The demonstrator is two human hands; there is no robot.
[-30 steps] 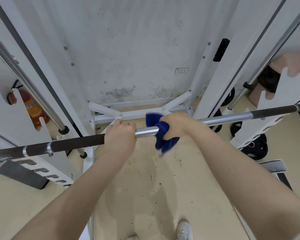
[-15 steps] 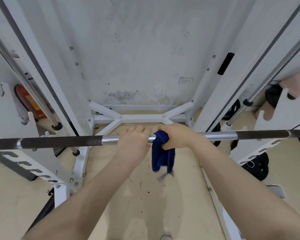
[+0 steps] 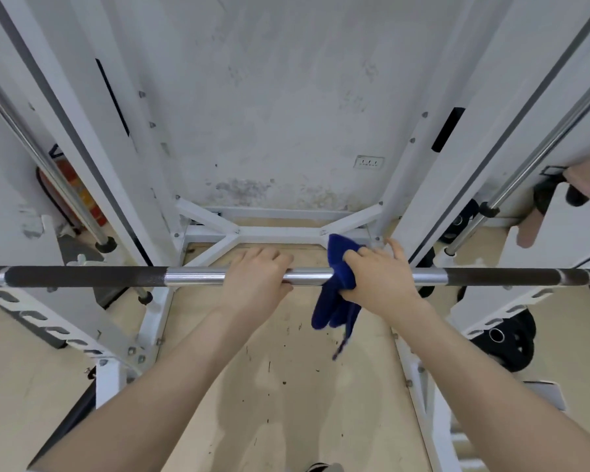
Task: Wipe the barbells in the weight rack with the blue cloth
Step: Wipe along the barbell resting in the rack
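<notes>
Barbell (image 3: 82, 276) runs straight across, left to right, resting in the weight rack (image 3: 419, 185). Right hand (image 3: 378, 279) has its grip clenched on the blue cloth (image 3: 338, 270), wrapped over the smooth centre section; left hand (image 3: 256, 275) grips bare bar just beside it. Unwiped bar extends outward of the right grip, so I'd expect the stroke to follow the bar's axis that way.

Scuffed white wall (image 3: 286, 97) with low socket plate (image 3: 368, 162); beige speckled floor (image 3: 286, 386); red fire extinguisher (image 3: 77, 192) at left.
</notes>
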